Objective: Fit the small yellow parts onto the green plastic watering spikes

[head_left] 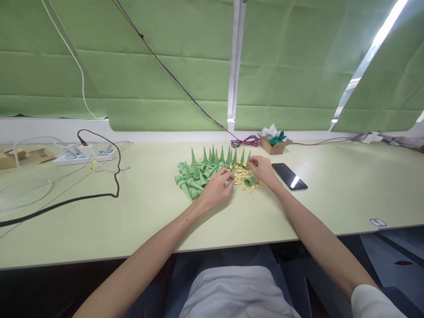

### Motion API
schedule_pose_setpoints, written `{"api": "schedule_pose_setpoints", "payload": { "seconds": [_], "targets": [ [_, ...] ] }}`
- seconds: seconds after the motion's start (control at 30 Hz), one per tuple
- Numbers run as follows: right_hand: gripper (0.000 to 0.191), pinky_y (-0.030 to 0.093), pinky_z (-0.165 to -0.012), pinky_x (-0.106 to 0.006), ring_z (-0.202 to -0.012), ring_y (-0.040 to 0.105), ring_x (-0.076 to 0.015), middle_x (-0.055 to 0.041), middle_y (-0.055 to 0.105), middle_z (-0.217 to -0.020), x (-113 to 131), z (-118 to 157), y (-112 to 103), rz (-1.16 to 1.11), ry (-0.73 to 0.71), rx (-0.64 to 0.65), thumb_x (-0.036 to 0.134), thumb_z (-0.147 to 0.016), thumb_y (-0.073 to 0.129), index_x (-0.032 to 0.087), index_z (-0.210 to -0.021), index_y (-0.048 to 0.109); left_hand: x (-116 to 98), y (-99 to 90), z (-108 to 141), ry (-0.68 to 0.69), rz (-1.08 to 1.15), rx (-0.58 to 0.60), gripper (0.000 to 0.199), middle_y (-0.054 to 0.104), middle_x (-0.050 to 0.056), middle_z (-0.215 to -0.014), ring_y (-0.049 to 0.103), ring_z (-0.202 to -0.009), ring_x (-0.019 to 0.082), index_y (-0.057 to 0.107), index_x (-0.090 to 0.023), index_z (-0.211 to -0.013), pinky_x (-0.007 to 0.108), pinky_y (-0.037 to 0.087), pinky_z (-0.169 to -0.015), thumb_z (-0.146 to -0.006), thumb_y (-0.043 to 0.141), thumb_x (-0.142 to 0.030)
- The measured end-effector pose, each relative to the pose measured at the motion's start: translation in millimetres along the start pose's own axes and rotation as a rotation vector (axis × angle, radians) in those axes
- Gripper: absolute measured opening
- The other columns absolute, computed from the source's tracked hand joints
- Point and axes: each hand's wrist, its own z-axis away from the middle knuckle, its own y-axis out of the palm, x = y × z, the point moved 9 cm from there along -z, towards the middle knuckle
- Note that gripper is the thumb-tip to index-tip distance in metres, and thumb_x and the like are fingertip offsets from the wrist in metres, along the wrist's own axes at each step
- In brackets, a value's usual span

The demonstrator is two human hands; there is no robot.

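Observation:
Green plastic cone-shaped spikes (195, 171) lie in a pile on the table, and several stand upright in a row behind it. Small yellow plastic pieces (243, 172) are scattered just right of the pile. My left hand (218, 184) is over the right side of the pile, its fingers curled together beside the yellow pieces; what they hold, if anything, is hidden. My right hand (261, 168) pinches with thumb and fingertips beside an upright cone at the row's right end; the pinched thing is too small to make out. One loose green cone (249, 181) lies between my hands.
A black phone (289, 176) lies right of my right hand. Behind it stands a small cardboard box (274, 146) with plastic and green wrapping. Coiled wires (245, 141) lie at the back. At left are a white power strip (86, 157) and a black cable (82, 198).

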Motion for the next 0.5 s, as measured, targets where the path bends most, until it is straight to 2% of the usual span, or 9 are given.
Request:
{"api": "schedule_pose_setpoints", "payload": {
  "seconds": [0.1,0.17,0.37,0.5],
  "targets": [
    [0.018,0.041,-0.068,-0.028,-0.067,0.059,-0.0183,-0.0064,0.071,-0.074,-3,5,15,0.109,0.048,0.16,0.021,-0.082,0.057,0.018,-0.086,0.074,0,0.4,-1,-0.001,0.007,0.005,0.017,0.059,0.006,-0.099,0.058,-0.077,0.016,0.063,-0.018,-0.091,0.032,0.05,-0.069,-0.093,0.048,-0.025],
    [0.021,0.041,-0.067,-0.028,-0.069,0.06,-0.0194,-0.0077,0.072,-0.077,-6,8,20,0.169,0.08,0.21,0.022,-0.082,0.058,0.018,-0.092,0.075,0,0.7,-1,-0.003,0.005,0.008,0.017,0.059,0.006,-0.098,0.057,-0.075,0.015,0.063,-0.018,-0.091,0.032,0.049,-0.069,-0.093,0.048,-0.025],
    [0.028,0.043,-0.07,-0.029,-0.079,0.063,-0.0225,-0.0104,0.072,-0.085,-9,11,25,0.223,0.116,0.25,0.024,-0.083,0.058,0.019,-0.104,0.076,-1,1.0,-1,-0.004,-0.014,0.019,0.017,0.06,0.006,-0.097,0.057,-0.079,0.017,0.063,-0.018,-0.09,0.032,0.049,-0.072,-0.093,0.047,-0.025],
    [0.029,0.043,-0.07,-0.029,-0.079,0.063,-0.0227,-0.0108,0.072,-0.085,-10,12,28,0.22,0.128,0.27,0.025,-0.084,0.057,0.019,-0.105,0.076,0,1.7,-1,-0.01,-0.011,0.031,0.018,0.06,0.006,-0.096,0.057,-0.078,0.017,0.063,-0.018,-0.088,0.032,0.048,-0.071,-0.093,0.047,-0.025]
  ]
}}
